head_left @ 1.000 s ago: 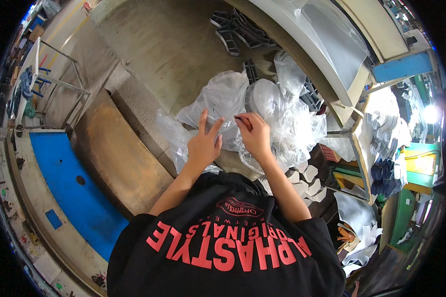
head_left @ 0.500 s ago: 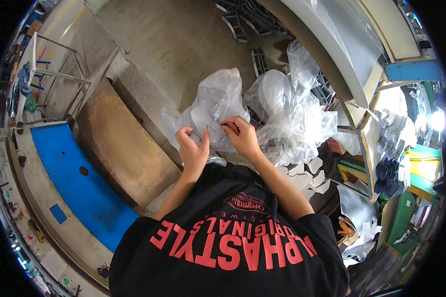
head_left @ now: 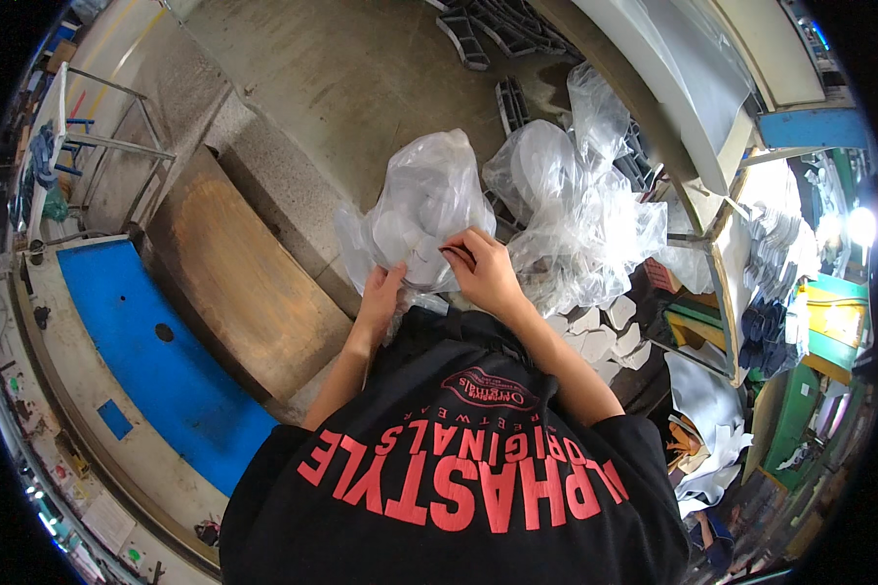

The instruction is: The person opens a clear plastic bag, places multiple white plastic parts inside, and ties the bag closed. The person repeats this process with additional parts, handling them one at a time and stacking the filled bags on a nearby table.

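In front of me stands a clear plastic bag (head_left: pixel 434 185) with pale rounded pieces inside. My left hand (head_left: pixel 381 291) is closed at the bag's near left edge, with the plastic between its fingers. To the right, my right hand (head_left: pixel 486 273) is held in a pinch over the bag's near side. A small dark thing shows at those fingertips, too small to name. A thin dark line is visible on the bag between the hands. Against the bag's right side leans a second bundle of clear plastic bags (head_left: pixel 556 195), also with pale pieces in it.
A worn brown board (head_left: pixel 249 278) and a blue-topped bench (head_left: pixel 151 341) lie to the left. Dark slotted frames (head_left: pixel 502 34) rest on the floor ahead. White offcuts (head_left: pixel 600 336) and a metal-legged table (head_left: pixel 722 292) are at right. Another person's blue sleeve (head_left: pixel 720 541) shows at lower right.
My left hand has come down and closed at the bag's edge. The right hand has shifted slightly right, still pinching. The bag stands more upright, and the person at lower right has come into view.
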`<state>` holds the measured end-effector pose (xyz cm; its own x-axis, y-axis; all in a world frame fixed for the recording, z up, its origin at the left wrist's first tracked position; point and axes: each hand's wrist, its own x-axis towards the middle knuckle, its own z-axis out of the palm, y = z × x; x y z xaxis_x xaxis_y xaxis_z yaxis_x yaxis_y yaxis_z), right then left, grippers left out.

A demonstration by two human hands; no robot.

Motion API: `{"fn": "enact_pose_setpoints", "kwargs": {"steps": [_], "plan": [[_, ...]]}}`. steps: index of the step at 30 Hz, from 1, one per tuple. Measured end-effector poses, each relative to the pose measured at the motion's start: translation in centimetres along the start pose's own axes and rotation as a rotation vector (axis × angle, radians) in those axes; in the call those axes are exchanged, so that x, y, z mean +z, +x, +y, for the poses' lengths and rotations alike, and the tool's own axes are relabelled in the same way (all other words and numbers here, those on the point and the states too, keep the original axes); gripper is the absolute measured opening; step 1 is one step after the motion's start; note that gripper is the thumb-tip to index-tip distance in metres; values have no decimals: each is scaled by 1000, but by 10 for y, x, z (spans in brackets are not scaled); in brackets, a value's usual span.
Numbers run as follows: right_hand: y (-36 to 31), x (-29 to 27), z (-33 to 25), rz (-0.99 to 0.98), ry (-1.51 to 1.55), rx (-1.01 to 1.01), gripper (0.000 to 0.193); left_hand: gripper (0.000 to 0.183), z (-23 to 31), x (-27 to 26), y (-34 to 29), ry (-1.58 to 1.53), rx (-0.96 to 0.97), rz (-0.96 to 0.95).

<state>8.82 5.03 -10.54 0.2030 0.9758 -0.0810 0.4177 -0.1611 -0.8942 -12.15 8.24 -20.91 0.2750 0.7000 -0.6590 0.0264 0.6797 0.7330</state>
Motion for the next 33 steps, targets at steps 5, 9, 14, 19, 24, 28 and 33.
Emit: {"fn": "enact_pose_setpoints", "kwargs": {"steps": [5,9,14,19,24,28,33], "plan": [[14,20,-8,-39,132,-96,12,48,-13,-12,2,-11,-61,-109],[25,39,23,-84,75,173,21,44,-1,-6,-9,104,-14,1],[0,43,56,-106,115,167,19,51,25,6,-29,878,978,468],[-18,40,62,-26,178,123,13,46,49,0,-33,1269,957,-121],[-25,38,63,64,-39,-110,12,59,61,-1,-30,1364,871,-145],[-28,43,62,167,-42,-126,11,67,65,-1,-34,1457,782,-89],[-29,50,56,224,-38,-125,11,60,65,-4,-18,1244,810,-115]]}}
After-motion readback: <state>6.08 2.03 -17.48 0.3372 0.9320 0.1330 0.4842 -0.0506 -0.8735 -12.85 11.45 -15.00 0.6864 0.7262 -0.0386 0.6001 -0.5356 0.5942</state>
